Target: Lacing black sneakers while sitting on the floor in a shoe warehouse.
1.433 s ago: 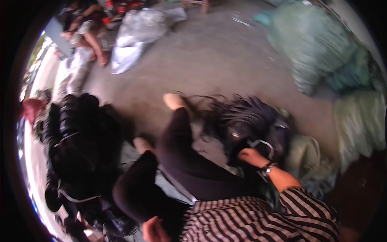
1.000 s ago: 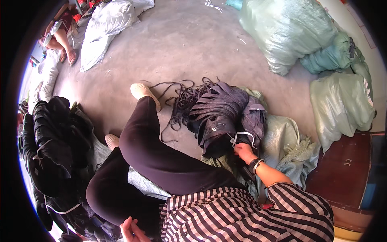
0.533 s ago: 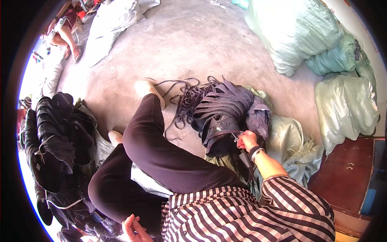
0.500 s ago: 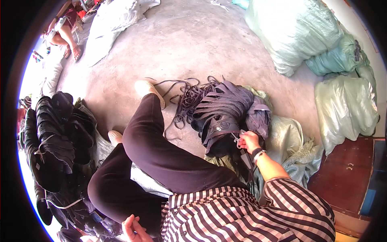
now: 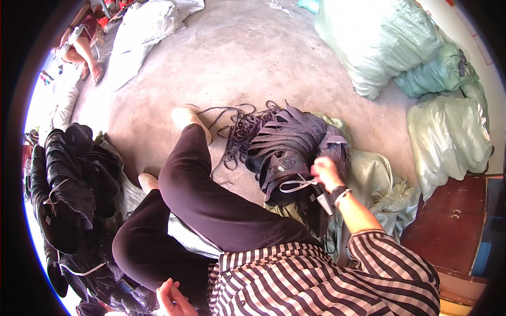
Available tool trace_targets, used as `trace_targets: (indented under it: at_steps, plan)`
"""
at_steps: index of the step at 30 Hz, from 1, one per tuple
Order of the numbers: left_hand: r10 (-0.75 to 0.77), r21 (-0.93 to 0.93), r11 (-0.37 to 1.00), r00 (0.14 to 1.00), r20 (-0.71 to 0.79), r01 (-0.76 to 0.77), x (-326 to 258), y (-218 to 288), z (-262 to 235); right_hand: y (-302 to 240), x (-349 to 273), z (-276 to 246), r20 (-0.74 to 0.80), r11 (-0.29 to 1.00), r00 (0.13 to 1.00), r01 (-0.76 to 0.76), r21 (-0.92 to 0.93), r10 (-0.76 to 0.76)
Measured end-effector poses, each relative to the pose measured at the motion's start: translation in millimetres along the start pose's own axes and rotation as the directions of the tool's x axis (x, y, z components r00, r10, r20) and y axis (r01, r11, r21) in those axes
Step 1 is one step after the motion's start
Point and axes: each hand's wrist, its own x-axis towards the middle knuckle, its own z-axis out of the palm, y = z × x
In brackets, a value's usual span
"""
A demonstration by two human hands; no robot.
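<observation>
A bundle of dark grey, layered fabric pieces, which look like shoe uppers (image 5: 287,139), lies on the floor right of my legs. My right hand (image 5: 326,171) is over its near right side, fingers curled and partly blurred; what they hold is hidden. Just left of this hand, a pale grey cord loop (image 5: 296,185) stands out from the bundle. Below the wrist hangs a flat grey piece (image 5: 324,203). My left hand (image 5: 173,296) rests by my thigh at the lower edge, fingers loosely bent, with nothing visible in it.
Tangled dark laces (image 5: 242,131) spread left of the bundle. Tied stacks of black pieces (image 5: 68,195) stand at my left. Pale green sacks (image 5: 379,42) fill the right back, with a dark red board (image 5: 448,226) below. Another person's legs (image 5: 85,55) show at far left.
My right hand has shifted slightly up and away from the bundle's front edge. The pale cord, pinched near the fingers before, now shows as a wider loop. My left hand stays put.
</observation>
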Motion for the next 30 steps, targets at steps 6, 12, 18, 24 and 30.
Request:
trace_targets:
  at_steps: [6, 12, 18, 24, 30]
  plan:
    - [0.051, 0.014, 0.999, 0.998, 0.03, -0.052, 3, 28, -1, 50, 0, 22, -0.04, 0.624, 0.991, 0.05, -0.78, -0.129]
    - [0.089, 0.043, 0.995, 0.994, 0.068, -0.092, -4, -1, -3, 3, -15, 44, -0.105, 0.529, 0.988, -0.147, -0.836, 0.11]
    - [0.023, 0.061, 0.998, 1.0, -0.021, -0.022, -9, -4, 1, 6, -17, 35, -0.084, 0.507, 0.984, -0.153, -0.848, 0.156]
    - [-0.011, 0.028, 1.0, 1.0, -0.005, 0.011, -8, -9, -4, 64, -2, 3, 0.043, 0.981, 0.98, -0.195, 0.005, 0.194]
    - [0.047, 0.033, 0.998, 0.998, -0.037, -0.045, -4, -5, 2, 38, 1, -2, 0.068, 0.935, 0.934, -0.344, -0.092, 0.35]
